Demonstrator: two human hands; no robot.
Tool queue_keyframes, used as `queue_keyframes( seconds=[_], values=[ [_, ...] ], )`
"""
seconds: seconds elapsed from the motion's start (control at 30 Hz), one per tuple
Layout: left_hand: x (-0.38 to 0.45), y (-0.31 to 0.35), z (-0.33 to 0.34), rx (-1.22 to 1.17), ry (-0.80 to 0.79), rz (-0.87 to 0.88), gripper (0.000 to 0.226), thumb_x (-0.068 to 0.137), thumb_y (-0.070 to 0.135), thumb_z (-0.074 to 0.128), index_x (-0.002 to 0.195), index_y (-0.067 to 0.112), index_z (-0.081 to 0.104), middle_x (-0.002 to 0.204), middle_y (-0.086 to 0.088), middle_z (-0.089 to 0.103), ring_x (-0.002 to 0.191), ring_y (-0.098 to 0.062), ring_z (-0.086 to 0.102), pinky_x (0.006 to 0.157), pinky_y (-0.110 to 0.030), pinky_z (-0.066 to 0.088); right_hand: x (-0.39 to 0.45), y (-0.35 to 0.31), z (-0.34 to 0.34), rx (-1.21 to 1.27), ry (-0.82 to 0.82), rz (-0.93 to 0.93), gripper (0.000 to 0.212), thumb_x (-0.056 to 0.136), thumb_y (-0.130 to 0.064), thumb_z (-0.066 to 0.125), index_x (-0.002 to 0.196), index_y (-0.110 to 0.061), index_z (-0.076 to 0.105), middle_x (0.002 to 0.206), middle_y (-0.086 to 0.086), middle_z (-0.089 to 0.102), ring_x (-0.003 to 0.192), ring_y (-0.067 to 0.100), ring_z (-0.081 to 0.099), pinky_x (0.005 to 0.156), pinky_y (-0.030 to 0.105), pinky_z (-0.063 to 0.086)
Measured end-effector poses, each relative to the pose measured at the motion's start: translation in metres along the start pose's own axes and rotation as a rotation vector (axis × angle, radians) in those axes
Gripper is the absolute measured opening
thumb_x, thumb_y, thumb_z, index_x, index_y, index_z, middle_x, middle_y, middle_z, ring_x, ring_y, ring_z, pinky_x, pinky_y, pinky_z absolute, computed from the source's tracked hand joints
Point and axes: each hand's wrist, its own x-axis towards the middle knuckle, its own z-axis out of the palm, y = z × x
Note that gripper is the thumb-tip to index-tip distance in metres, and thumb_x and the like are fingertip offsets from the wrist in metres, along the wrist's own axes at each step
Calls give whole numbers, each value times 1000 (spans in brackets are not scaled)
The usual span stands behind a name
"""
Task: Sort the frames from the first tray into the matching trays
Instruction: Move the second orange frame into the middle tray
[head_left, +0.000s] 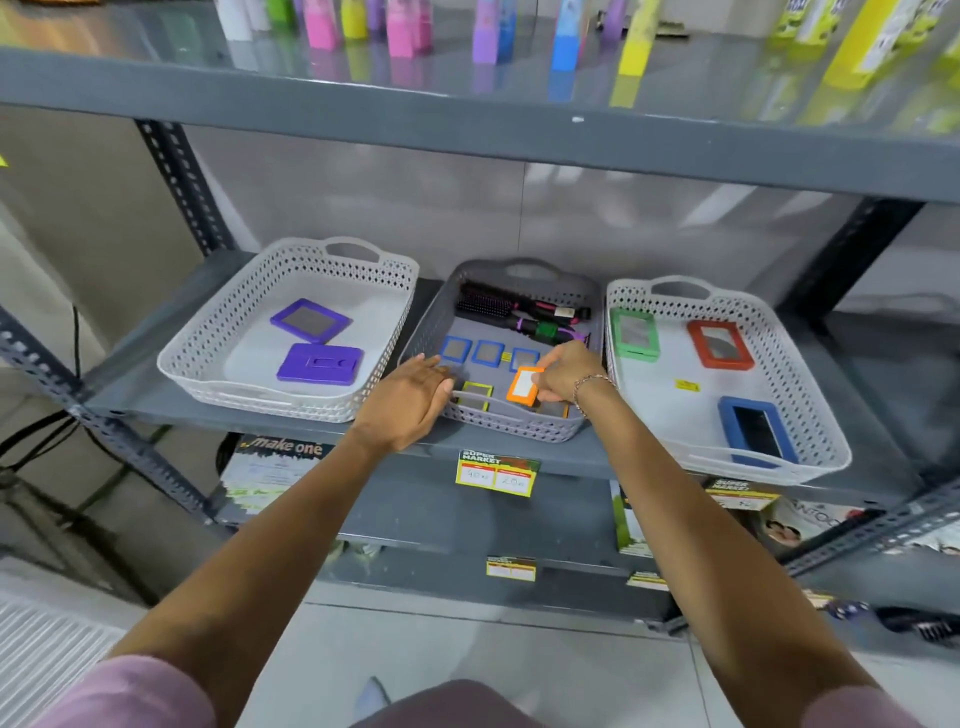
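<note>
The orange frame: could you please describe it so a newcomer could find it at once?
Find the dark grey middle tray on the shelf, between two white trays. Near its front right, the right hand pinches the orange frame, tilted up. It is the tray's only orange one; neighbours are blue or yellow-green.

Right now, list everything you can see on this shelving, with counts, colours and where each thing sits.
left tray: 1, white, left of shelf
purple frames: 2, in left tray
middle tray: 1, grey, centre
small blue frames: 3, middle tray
yellow-green frame: 1, middle tray front
hairbrushes: dark, count unclear, middle tray back
right tray: 1, white, right
large frames: green, red, blue, right tray
bottles: many, mixed colours, top shelf
price tags: yellow, shelf edges
left hand: at middle tray's front rim
right hand: fingers holding orange frame
</note>
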Motion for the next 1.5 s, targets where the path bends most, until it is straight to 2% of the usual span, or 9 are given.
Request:
queue_keyframes(
  seconds=[0.33,0.5,0.73,0.8,0.9,1.0,1.13,1.3,1.5],
  values=[
    [-1,-3,3,-6,16,12,45,101,25,25,129,3,51,131,-13,59,133,-23,42,116,-33,21,5,-7,9,-59,9,27,22,83,-6,58,102,2,66,95,21,73,82,30,73,80,44,59],
    [-1,-4,5,-10,56,21,44,99,24,26,125,3,56,125,-13,63,129,-25,45,115,-32,22,7,-9,-2,-93,-130,21,20,82,-11,67,99,-1,68,77,11,71,69,20,70,65,24,58],
    [0,-8,8,8,64,28,45,99,25,25,123,3,57,124,-12,64,130,-24,44,115,-34,23,10,-14,-7,-331,-69,-171,19,86,-26,64,94,-9,69,95,11,67,87,24,63,73,33,52],
    [-1,-8,9,9,59,26,47,99,26,24,124,4,56,125,-12,63,131,-24,44,116,-34,23,11,-14,-7,-315,-124,-130,18,93,-24,54,100,-9,61,91,16,64,80,27,65,68,38,59],
    [0,-9,9,9,60,33,46,99,26,24,124,4,56,125,-11,63,131,-24,44,115,-35,24,11,-14,-6,-313,-104,-149,8,95,-16,49,96,-20,55,99,15,63,80,28,68,54,28,53],
    [1,-9,9,15,67,39,43,99,25,27,123,4,56,124,-12,64,130,-25,45,115,-36,25,15,-10,-1,-353,-120,-225,26,90,-9,56,113,-18,64,123,14,63,98,26,62,70,26,41],
    [0,-10,10,14,63,44,44,99,25,26,123,5,56,125,-12,63,131,-25,44,115,-36,24,21,-1,5,-281,-131,-108,19,80,-8,72,97,-5,66,99,16,70,76,21,65,72,27,55],
    [0,-10,9,10,71,55,44,99,25,26,123,5,56,126,-13,62,130,-26,45,115,-37,25,22,2,11,-363,-83,-88,21,77,-9,73,94,3,73,101,19,74,95,30,70,89,41,56],
    [1,-11,10,19,65,54,45,99,26,24,126,6,55,127,-13,62,131,-26,43,116,-36,23,25,2,19,-406,-108,-43,17,83,-5,66,98,2,71,90,20,69,52,20,59,62,39,61]
  ],
)
